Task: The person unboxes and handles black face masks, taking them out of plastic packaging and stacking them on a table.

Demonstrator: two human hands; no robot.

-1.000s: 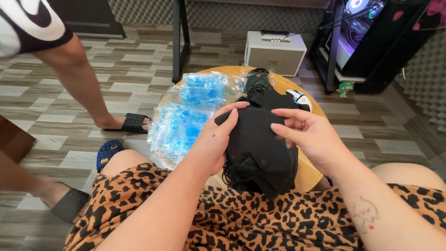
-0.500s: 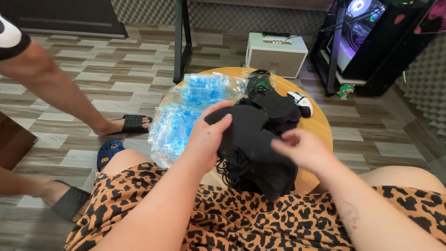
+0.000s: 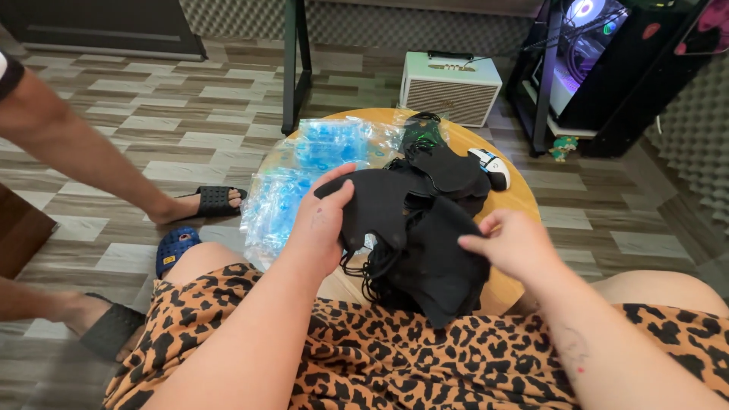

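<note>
A pile of black fabric face masks (image 3: 437,262) with thin ear loops lies on a small round wooden table (image 3: 510,205) in front of my lap. My left hand (image 3: 323,220) grips one black mask (image 3: 376,199), lifted off the pile with its thumb on top. My right hand (image 3: 510,244) pinches the edge of the stack of masks at its right side. More black masks (image 3: 448,168) lie further back on the table.
Clear plastic bags with blue print (image 3: 304,171) cover the table's left half. A white computer mouse (image 3: 493,167) sits at the right rim. Behind stand a white speaker (image 3: 449,87), a desk leg (image 3: 290,68) and a lit computer tower (image 3: 577,53). Another person's sandalled feet (image 3: 205,201) are at left.
My left hand has lifted one mask up and leftward off the pile. My right hand dropped to the stack's right edge. The other person's leg shifted left.
</note>
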